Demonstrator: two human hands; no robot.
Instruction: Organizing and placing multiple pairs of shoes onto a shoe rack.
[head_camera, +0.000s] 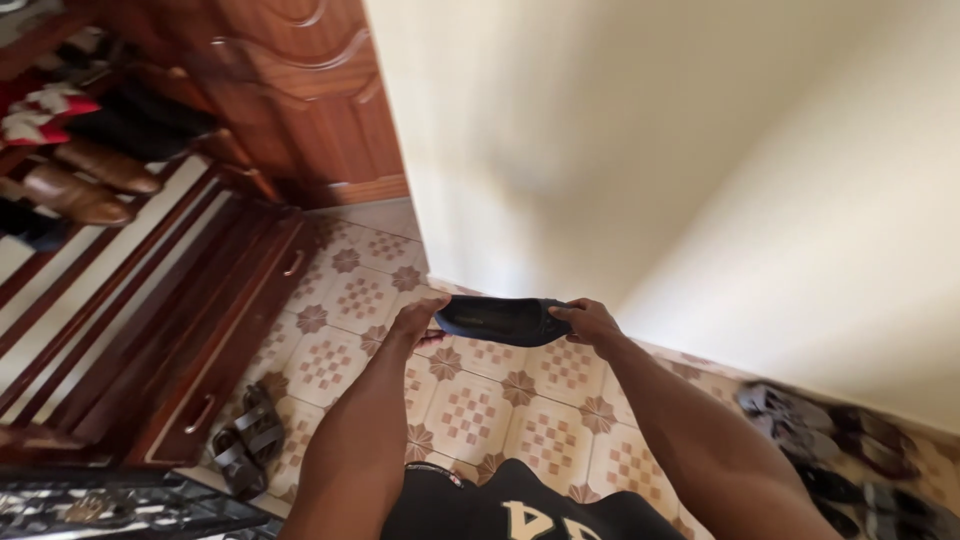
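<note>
Gripping one dark flat shoe (503, 320) by its ends, two hands, left hand (415, 322) and right hand (588, 323).

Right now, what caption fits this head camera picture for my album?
Both hands, left hand and right hand, hold a dark flat shoe above the patterned tile floor.

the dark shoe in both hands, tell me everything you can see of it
The dark shoe is a low, flat slip-on, navy or black, with a matte surface that looks like suede or cloth. It is held level and sideways above the patterned tile floor, close to the cream wall. The left hand pinches one end and the right hand the other, each in a closed grip. Its sole and inside are hard to make out.
</note>
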